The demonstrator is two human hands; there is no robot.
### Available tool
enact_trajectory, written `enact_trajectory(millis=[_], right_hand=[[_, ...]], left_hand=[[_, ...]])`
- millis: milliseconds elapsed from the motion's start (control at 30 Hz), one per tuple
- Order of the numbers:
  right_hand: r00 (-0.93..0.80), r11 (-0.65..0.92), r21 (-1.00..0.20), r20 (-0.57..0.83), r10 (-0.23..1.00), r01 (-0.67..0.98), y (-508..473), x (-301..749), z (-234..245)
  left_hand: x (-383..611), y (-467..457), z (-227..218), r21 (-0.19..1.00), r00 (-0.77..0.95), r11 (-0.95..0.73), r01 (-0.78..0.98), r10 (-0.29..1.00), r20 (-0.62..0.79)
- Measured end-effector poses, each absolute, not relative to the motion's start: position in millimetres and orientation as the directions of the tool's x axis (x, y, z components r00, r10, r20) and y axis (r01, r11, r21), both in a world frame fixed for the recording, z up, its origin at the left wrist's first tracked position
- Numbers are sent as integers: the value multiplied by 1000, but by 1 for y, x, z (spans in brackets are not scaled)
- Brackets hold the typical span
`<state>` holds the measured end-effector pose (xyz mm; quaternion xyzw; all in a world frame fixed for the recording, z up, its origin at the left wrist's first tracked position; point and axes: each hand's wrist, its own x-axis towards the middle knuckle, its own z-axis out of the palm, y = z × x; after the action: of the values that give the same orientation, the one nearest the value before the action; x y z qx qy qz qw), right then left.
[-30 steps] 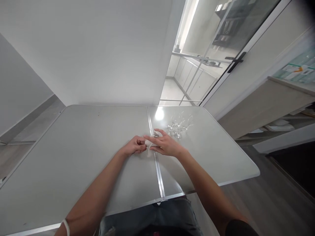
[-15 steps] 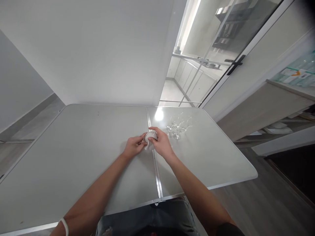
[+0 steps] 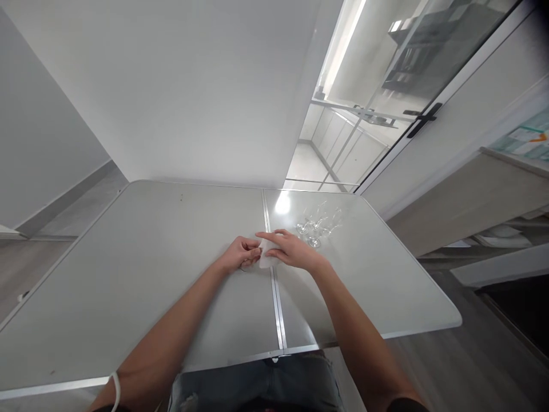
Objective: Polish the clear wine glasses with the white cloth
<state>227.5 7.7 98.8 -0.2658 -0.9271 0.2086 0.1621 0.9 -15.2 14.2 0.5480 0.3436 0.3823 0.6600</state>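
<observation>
My left hand [image 3: 241,255] is closed around a clear glass [image 3: 243,268], mostly hidden by the fingers; a curved edge shows just below them. A white cloth or tissue [image 3: 266,261] covers the glass's other end. My right hand [image 3: 295,250] holds this white piece between the thumb below and the fingers stretched along the top. Both hands meet a little above the table near its middle seam. Beyond my right hand stand several clear stemmed glasses [image 3: 315,226] in a close group.
The pale folding table [image 3: 163,274] has a metal seam [image 3: 277,309] down its middle. A white wall [image 3: 206,103] rises behind it. A glass-paned door [image 3: 355,120] is at the back right, and a wooden shelf unit [image 3: 463,200] stands right of the table.
My right hand has turned flatter, its fingers now stretching leftward over the white piece. My left hand has shifted slightly and covers more of the glass. The whole view has moved a little.
</observation>
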Motion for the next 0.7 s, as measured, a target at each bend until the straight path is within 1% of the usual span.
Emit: enact_trajectory(millis=[100,200,267,333,400,433,500,567,600,633,700], right_hand=[[-883,895,-296,235,407,334,12,235,96],[-894,955,-138,336,295,263,14,235,88],[-864,962,-79,424,270,262,16,235,79],[-811,958,-80,516,275,274,17,233,66],[-737,945,-157,593,323,287,19,229,52],[-691,929,-227,621,370,293,19,227,45],[-573,851,-422,631,523,312,17,222,38],[-469,717,-620,555,687,318,14,219,41],[-455,648,-692,489,744,317,12,217,47],[-471,591,-740,416,778,321,10,217,55],[-563,526,-776,275,779,348,5,215,73]], left_hand=[[-6,-13,11,909,597,353,-223,787,-159],[-12,-12,7,817,665,493,-300,722,-192],[-14,-11,6,778,684,536,-329,703,-195],[-15,-11,6,755,696,556,-348,693,-189],[-14,-11,6,745,700,556,-369,693,-171],[-14,-11,6,744,696,549,-381,700,-161],[-12,-11,7,755,671,522,-396,726,-151],[-10,-12,8,799,625,463,-383,767,-146],[-8,-13,9,836,590,412,-364,796,-135],[-6,-14,9,879,547,341,-333,829,-114],[-1,-16,10,962,433,147,-229,900,-35]])
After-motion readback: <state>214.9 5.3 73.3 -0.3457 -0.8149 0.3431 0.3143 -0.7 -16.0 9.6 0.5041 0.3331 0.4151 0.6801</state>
